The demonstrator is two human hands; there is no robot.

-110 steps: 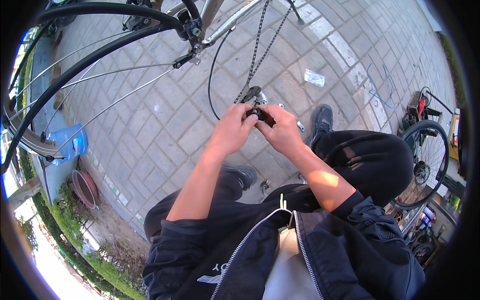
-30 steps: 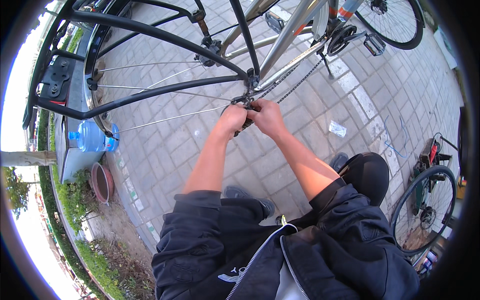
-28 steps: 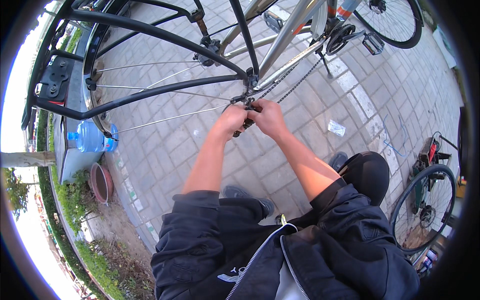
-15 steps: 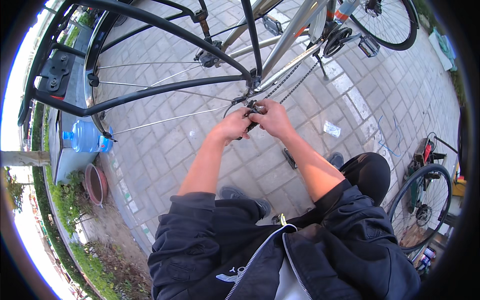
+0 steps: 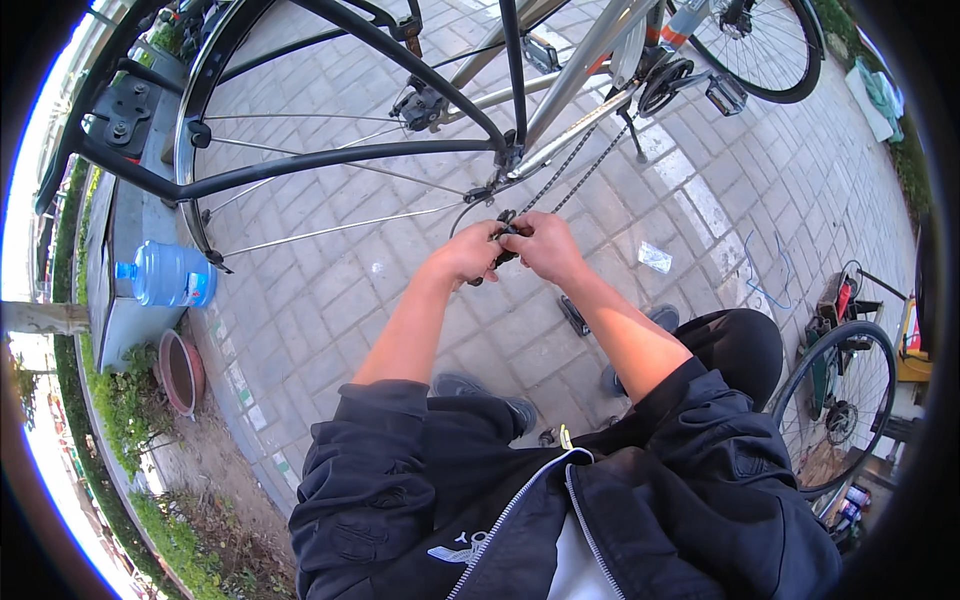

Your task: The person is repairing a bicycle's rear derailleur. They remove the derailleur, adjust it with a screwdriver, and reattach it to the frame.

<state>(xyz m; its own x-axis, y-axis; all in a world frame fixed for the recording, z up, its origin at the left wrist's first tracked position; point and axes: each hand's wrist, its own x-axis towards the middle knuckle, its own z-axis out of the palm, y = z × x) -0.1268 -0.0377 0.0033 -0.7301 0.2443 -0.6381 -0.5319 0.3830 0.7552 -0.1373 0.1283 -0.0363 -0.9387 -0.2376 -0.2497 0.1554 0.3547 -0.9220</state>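
Note:
A bicycle frame (image 5: pixel 560 125) with black rear stays and a black rack stands in front of me; the space between its rear stays holds no wheel. At its rear end hangs a black rear derailleur (image 5: pixel 506 240), with the chain (image 5: pixel 572 170) running from it up to the crankset (image 5: pixel 660 88). My left hand (image 5: pixel 468 252) is closed around the derailleur's left side. My right hand (image 5: pixel 545 247) pinches it from the right, fingertips meeting the left hand's. The fingers hide most of the derailleur.
A detached wheel (image 5: pixel 838 410) stands at the right beside a green-and-red stand (image 5: pixel 832 310). A small plastic bag (image 5: pixel 655 257) and a black pedal-like part (image 5: pixel 574 316) lie on the paving. At left are a blue water jug (image 5: pixel 172 275) and a reddish pot (image 5: pixel 182 372).
The view has shifted slightly, and both hands sit a little lower in it together with the derailleur. Their grip looks the same.

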